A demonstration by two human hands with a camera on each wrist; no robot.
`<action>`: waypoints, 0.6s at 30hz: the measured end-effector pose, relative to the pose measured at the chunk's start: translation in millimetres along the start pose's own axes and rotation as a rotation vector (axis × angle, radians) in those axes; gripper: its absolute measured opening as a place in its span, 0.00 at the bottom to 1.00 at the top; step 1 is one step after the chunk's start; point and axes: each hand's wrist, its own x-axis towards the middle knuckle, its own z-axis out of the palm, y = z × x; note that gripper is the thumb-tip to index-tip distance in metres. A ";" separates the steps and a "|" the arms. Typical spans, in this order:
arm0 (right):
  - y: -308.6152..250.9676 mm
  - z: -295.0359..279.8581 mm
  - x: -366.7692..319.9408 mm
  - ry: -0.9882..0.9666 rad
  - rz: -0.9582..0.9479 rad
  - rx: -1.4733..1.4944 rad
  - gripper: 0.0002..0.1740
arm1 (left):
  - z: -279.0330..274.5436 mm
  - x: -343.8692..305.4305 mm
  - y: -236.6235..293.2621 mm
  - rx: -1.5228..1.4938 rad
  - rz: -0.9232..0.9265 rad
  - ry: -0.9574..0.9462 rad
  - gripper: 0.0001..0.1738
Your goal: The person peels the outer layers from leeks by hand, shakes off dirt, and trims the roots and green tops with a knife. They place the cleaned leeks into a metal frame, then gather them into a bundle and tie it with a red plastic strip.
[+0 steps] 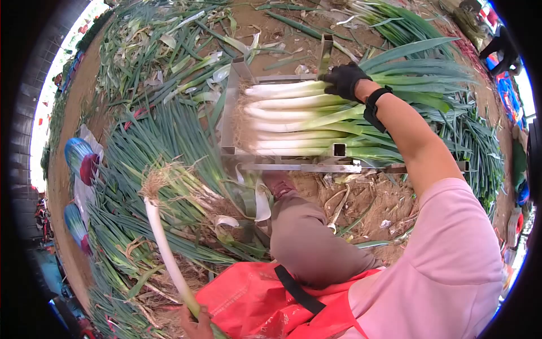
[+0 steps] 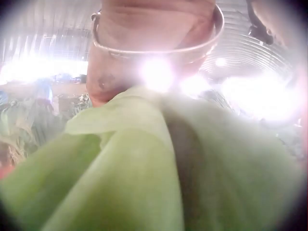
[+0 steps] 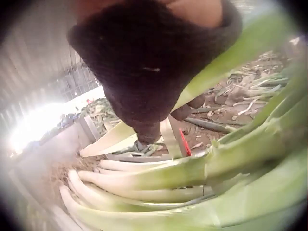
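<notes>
My left hand [image 1: 196, 326], at the bottom of the head view, grips a long leek [image 1: 164, 243] by its green shaft. The leek's white stem and shaggy roots point up and away from me. Broad pale-green leaves [image 2: 139, 168] fill the left wrist view below the wrist. In a black glove, my right hand [image 1: 345, 81] holds another leek [image 3: 113, 139] at the far side of a metal rack [image 1: 230, 107]. Bare fingertips [image 3: 192, 103] show past that leek's shaft. Several more leeks [image 1: 288, 116] lie side by side in the rack, roots against its left end plate.
A big heap of leeks [image 1: 141, 141] covers the ground to the left. Trimmed leaves [image 1: 164, 51] are strewn at the back left, and more leeks [image 1: 395, 22] lie at the back right. Square metal posts [image 1: 326, 51] rise from the rack. My knee [image 1: 316, 237] is in front of it.
</notes>
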 end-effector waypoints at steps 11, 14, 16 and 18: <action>1.8 76.0 40.5 -0.165 0.145 -0.090 0.18 | -15.3 37.1 35.0 0.070 0.025 0.033 0.12; 36.2 63.0 23.7 0.227 0.043 0.023 0.17 | -38.7 40.9 64.9 -0.207 0.132 -0.074 0.17; 28.6 13.3 8.3 0.569 0.025 0.319 0.18 | -52.5 32.1 89.9 -0.309 0.168 -0.032 0.17; -71.2 -75.0 -59.8 0.570 -0.141 0.887 0.20 | -72.5 35.0 114.3 -0.308 0.318 0.000 0.18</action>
